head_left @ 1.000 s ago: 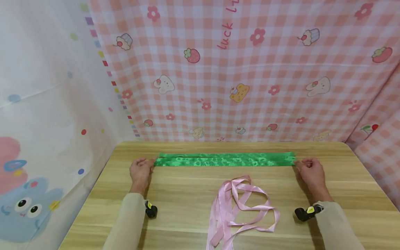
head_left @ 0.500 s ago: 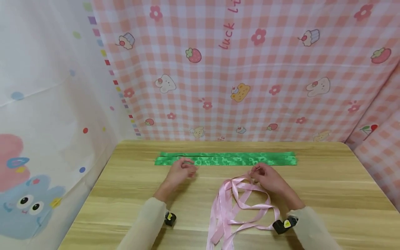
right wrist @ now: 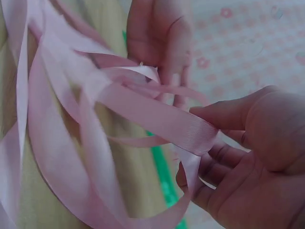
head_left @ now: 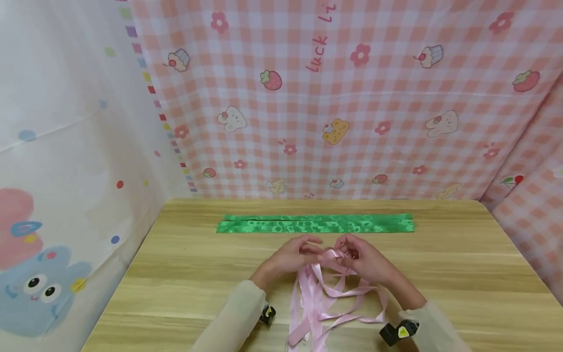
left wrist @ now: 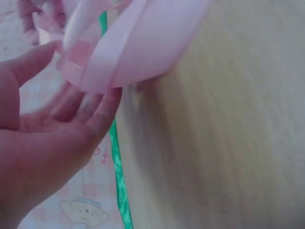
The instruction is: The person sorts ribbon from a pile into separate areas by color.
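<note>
A: Item one, and its place?
B: Pink ribbon (head_left: 312, 299), satin, in loose loops and tails; I cannot tell how many lengths. I have its top loops raised between the two hands, the rest spread on the near side of them, toward the person.
A: Right hand?
B: Right hand (head_left: 368, 261), holding. My right wrist view gives the thumb on one face of a pink loop and the fingers curled behind: a pinch.
A: Left hand?
B: Left hand (head_left: 291, 255), fairly wide, thumb apart from the fingers. I see the fingers under the pink loops, touching them. Whether the thumb touches too, I cannot tell.
A: Next item outward?
B: Green ribbon (head_left: 316, 227), shiny, two bands side by side, laid straight just beyond both hands and running out past each.
A: Beneath?
B: Table (head_left: 184, 274), pale wood grain, under both hands.
A: Worn pieces?
B: Cream sleeves (head_left: 233, 315), one behind each hand; black wrist cameras (head_left: 399, 332), a yellow mark on each.
A: Backing?
B: Checked cloth (head_left: 264, 39), pink and white, past the green ribbon; white cloth (head_left: 66, 161), dotted, far out beyond the left hand's side.
</note>
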The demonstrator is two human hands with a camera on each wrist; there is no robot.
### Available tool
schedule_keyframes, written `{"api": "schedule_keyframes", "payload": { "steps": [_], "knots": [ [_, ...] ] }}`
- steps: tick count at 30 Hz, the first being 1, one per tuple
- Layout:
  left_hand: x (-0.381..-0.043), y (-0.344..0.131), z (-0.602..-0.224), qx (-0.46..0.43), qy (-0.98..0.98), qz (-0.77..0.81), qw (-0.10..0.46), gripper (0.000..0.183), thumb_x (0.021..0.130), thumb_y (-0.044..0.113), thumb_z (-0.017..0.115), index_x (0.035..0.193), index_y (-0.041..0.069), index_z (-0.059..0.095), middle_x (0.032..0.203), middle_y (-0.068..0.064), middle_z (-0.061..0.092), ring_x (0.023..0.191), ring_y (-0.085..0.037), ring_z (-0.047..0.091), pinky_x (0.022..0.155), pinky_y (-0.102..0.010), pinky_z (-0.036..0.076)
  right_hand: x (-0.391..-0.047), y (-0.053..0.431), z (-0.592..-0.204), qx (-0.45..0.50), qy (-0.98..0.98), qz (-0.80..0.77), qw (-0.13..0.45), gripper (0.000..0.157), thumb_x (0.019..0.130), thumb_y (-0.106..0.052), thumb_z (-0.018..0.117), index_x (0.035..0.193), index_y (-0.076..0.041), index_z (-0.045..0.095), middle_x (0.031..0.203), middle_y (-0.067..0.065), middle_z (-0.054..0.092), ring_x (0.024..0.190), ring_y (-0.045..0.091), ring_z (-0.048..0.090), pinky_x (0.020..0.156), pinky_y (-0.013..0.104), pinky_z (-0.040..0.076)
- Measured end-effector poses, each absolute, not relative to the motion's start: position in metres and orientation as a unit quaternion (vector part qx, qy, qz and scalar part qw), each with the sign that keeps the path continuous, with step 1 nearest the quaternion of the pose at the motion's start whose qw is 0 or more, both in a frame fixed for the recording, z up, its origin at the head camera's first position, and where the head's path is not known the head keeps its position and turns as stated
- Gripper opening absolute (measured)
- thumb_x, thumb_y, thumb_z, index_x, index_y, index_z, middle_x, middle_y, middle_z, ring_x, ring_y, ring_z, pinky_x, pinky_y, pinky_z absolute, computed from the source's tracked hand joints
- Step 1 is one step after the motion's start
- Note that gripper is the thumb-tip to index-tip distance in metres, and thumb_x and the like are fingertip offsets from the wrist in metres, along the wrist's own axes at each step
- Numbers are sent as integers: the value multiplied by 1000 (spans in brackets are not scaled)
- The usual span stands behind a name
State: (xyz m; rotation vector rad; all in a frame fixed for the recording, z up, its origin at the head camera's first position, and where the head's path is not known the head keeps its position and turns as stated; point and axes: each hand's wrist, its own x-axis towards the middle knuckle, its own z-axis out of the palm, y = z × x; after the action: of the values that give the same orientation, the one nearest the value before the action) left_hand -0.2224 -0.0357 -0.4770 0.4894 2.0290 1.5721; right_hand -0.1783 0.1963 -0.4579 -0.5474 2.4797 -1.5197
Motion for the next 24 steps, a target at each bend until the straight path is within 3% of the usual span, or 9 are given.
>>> {"api": "schedule_keyframes", "payload": {
  "steps": [5, 9, 16, 24],
  "knots": [
    [-217, -34, -467, 215, 744, 581, 253, 37, 89, -7, 64, 125, -1, 58, 100, -14, 73, 88, -17, 68, 78, -27, 53, -165, 204, -441, -201, 827, -520, 79, 23, 88, 3, 69, 105, -5, 58, 88, 7, 56, 72, 12, 52, 59, 22, 45],
    [-213, -32, -458, 249, 742, 576, 235, 36, 88, -8, 62, 123, -3, 58, 92, -10, 71, 81, -13, 65, 75, -24, 51, -155, 210, -427, -214, 829, -513, 60, 23, 87, 2, 70, 106, -7, 59, 90, 7, 58, 74, 12, 54, 63, 25, 48],
    [-207, -30, -447, 289, 720, 584, 237, 32, 91, -4, 61, 123, -5, 57, 92, -7, 66, 81, -10, 63, 77, -22, 50, -145, 221, -412, -230, 837, -497, 19, 24, 86, 2, 72, 104, -10, 61, 96, 4, 64, 79, 13, 58, 69, 27, 50],
    [-201, -26, -438, 328, 708, 567, 265, 43, 91, -4, 58, 132, 7, 56, 106, -8, 67, 86, -10, 65, 79, -25, 54, -140, 230, -414, -207, 861, -458, 74, 15, 94, -6, 64, 109, -4, 65, 87, 3, 62, 74, 9, 54, 64, 24, 47]
  ]
}}
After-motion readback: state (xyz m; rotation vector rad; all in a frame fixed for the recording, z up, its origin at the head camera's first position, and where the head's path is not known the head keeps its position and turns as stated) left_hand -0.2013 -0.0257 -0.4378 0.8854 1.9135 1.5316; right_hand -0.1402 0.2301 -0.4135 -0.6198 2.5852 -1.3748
